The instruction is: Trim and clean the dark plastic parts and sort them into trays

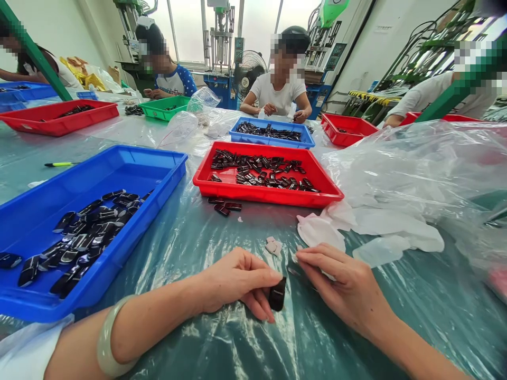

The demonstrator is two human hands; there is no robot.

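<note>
My left hand (237, 279) is closed on a small glossy black part (278, 294), pinched between thumb and fingers just above the plastic-covered table. My right hand (340, 285) lies beside it, fingers pressed together in a pinch near the part's upper edge; whether they grip something thin is unclear. A pale bangle (109, 338) sits on my left wrist. A blue tray (95, 211) at my left holds several of the same black parts. A red tray (265, 177) straight ahead holds many more.
Three loose black parts (224, 205) lie before the red tray. White cloth and crumpled clear bags (396, 211) fill the right. Small scraps (273, 246) lie near my hands. Other people sit across the table with blue (273, 133), red (59, 116) and green (164, 107) trays. A pen (59, 164) lies at the left.
</note>
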